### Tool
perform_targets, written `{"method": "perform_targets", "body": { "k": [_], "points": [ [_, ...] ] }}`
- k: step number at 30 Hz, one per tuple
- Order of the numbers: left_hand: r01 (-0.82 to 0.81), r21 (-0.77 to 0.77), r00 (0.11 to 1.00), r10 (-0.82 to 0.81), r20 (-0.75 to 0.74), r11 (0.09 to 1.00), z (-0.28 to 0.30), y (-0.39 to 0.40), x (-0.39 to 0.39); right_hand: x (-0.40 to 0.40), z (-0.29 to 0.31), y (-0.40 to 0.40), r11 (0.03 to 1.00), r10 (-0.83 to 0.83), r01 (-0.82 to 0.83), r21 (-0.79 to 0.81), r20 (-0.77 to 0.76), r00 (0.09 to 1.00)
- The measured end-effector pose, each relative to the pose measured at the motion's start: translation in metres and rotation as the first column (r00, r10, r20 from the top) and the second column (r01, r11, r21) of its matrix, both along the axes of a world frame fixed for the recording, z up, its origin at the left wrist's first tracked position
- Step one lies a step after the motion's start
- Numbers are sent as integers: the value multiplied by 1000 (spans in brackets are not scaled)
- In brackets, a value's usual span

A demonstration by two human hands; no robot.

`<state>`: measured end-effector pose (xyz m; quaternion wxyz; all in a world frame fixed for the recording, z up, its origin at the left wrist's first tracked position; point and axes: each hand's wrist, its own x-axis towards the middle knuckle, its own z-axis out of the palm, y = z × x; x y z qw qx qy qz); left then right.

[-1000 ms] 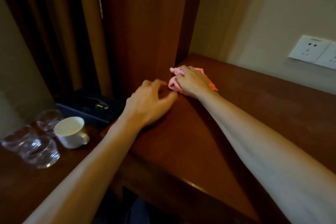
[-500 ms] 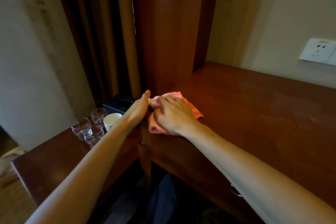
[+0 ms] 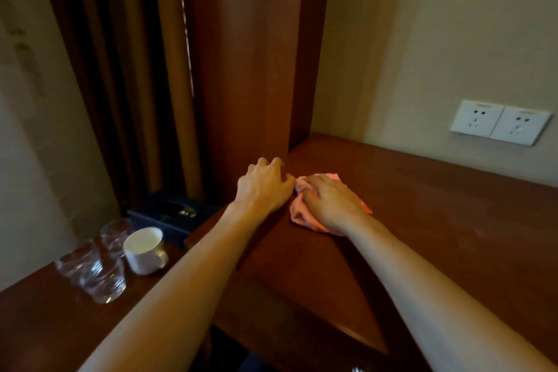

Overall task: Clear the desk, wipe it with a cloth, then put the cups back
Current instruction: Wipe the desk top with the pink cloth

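seen from above, looking down at a dark wooden desk set against a beige wall. right hand lying flat on a pink cloth near the desk's left edge, fingers spread and slightly bent over the bunched fabric, pressing it onto the wood rather than pinching it. left hand just left of the cloth, at the desk's left edge beside a tall wooden panel, fingers loosely curled and holding nothing, fingertips against the panel's foot. off the desk, down to its left on a lower side surface: a white cup and three clear glasses clustered close together, with a dark box behind them. two white wall sockets above the desk's back edge. probably mid-wipe, cups not yet returned. risks from here: cloth slipping off the left edge if pushed further that way; left forearm, passing above the cups, knocking the glasses if lowered carelessly; a damp cloth swept too near the sockets.
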<state>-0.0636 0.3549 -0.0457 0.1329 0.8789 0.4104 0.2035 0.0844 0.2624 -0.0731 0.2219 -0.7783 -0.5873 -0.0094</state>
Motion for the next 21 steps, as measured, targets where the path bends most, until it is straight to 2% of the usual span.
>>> {"method": "perform_targets", "body": {
  "k": [5,8,13,17,19,21],
  "points": [
    [-21,-106,994,9,-108,994,-21,38,49,42,-9,54,999,-43,42,-32,-30,999],
    [-35,-78,991,25,-128,996,-32,52,55,71,-4,91,997,-46,44,-67,-42,998],
    [-20,-3,983,19,-184,1000,-36,54,57,121,5,160,984,-163,160,-75,-26,986],
    [-12,-54,981,1,-195,998,-31,53,56,150,3,204,967,-238,236,-92,-17,971],
    [-10,-61,981,-2,-192,998,-29,54,56,152,3,206,975,-208,206,-81,-23,978],
    [-5,-61,981,-6,-191,998,-28,54,59,146,2,191,996,-84,82,-39,-43,996]
  ]
}}
